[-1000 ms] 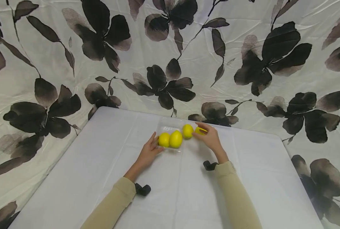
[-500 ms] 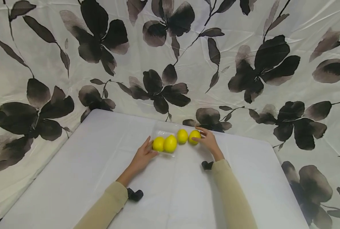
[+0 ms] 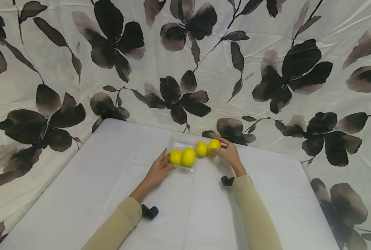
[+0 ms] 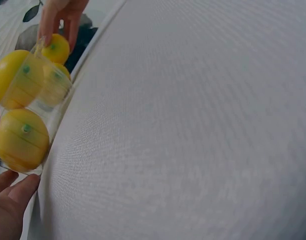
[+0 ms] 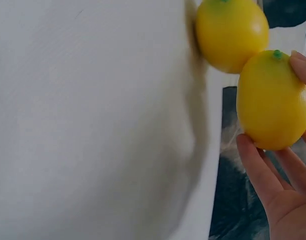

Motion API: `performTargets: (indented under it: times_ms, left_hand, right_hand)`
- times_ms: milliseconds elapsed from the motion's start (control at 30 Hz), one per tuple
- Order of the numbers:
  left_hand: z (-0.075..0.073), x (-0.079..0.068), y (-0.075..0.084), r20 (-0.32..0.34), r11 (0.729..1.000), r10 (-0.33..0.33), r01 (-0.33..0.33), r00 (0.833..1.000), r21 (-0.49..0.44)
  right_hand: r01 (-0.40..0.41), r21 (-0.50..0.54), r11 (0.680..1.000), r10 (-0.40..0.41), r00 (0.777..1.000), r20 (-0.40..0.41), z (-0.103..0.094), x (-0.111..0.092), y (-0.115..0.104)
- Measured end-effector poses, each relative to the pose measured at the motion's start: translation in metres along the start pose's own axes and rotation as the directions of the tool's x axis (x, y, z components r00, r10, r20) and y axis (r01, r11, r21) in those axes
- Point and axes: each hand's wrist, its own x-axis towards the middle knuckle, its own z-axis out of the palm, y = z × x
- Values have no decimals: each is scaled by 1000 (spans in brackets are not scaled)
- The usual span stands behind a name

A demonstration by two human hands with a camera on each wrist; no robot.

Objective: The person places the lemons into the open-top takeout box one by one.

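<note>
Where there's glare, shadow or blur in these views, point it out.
Head: pale sheen on the cloth's creases at upper right, soft shadow on the table beside the right sleeve. Left wrist: dim, darkest at lower right, with lemons looking hazy through the clear tray. Right wrist: soft shadow along the table's edge, small highlight on the held lemon.

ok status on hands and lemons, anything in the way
Left hand holds tray; right hand holds one lemon. Two lemons in tray. Third lemon between tray and held lemon, possibly in the way.
</note>
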Motion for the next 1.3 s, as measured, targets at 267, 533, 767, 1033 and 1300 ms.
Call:
performTargets:
  times_ms: [267, 533, 767, 1033, 1300]
  left_hand:
    - [-1, 0, 1, 0, 1000, 4, -4, 1000, -14]
    - [-1, -7, 19, 28, 999, -6, 7, 1000, -39]
    - [-1, -14, 38, 46, 1000, -18, 18, 999, -13]
    - [1, -14, 37, 61, 998, -33, 36, 998, -51]
    - [-1, -12, 35, 52, 999, -30, 32, 998, -42]
  right_hand:
    - [111, 36, 993, -111, 994, 4, 10, 4, -29]
    - [176, 49, 983, -180, 979, 101, 45, 13, -61]
    - [160, 28, 987, -163, 972, 168, 81, 19, -77]
    - [156, 10, 988, -155, 972, 178, 100, 21, -74]
    - [159, 15, 987, -159, 968, 194, 90, 20, -74]
